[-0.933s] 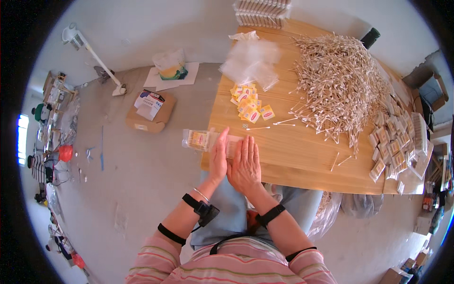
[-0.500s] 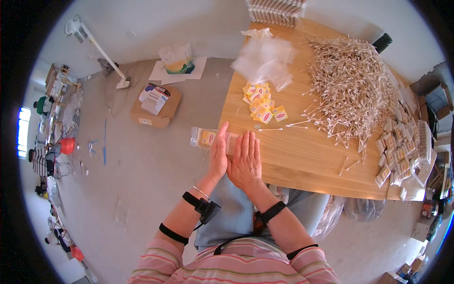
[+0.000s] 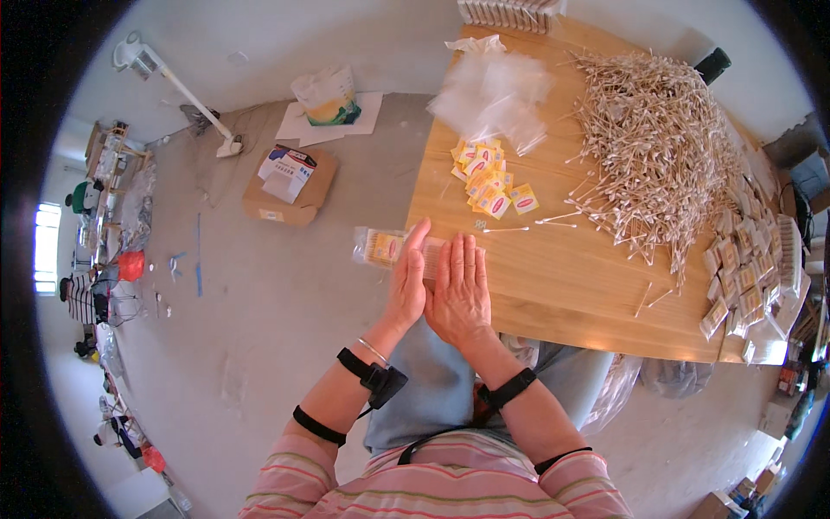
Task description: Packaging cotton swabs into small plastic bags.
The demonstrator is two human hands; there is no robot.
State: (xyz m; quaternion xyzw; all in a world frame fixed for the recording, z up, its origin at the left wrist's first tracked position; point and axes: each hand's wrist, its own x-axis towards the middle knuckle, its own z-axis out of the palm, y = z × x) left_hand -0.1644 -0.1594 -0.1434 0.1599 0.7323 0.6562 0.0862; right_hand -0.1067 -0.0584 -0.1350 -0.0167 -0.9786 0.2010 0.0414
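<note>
A clear bag of cotton swabs (image 3: 380, 247) with a yellow card inside lies across the left edge of the wooden table. My left hand (image 3: 408, 281) stands on edge over the bag, fingers stretched out and pointing away from me. Beside it, my right hand (image 3: 461, 290) lies flat on the bag's right part, its fingers straight. The two hands meet near the wrists; what lies beneath the palms is hidden. Just beyond them are a few loose swabs (image 3: 506, 230) and a spread of yellow-and-white cards (image 3: 488, 182).
Clear empty bags (image 3: 493, 95) lie farther back on the table (image 3: 571, 290). A large heap of loose cotton swabs (image 3: 653, 156) covers its right side, beside several filled packs (image 3: 743, 268). On the floor to the left are a cardboard box (image 3: 281, 208) and a stick vacuum (image 3: 186, 95).
The whole view has shifted slightly, with the table moving a little to the right in the picture. Both hands keep nearly the same pose on the bag.
</note>
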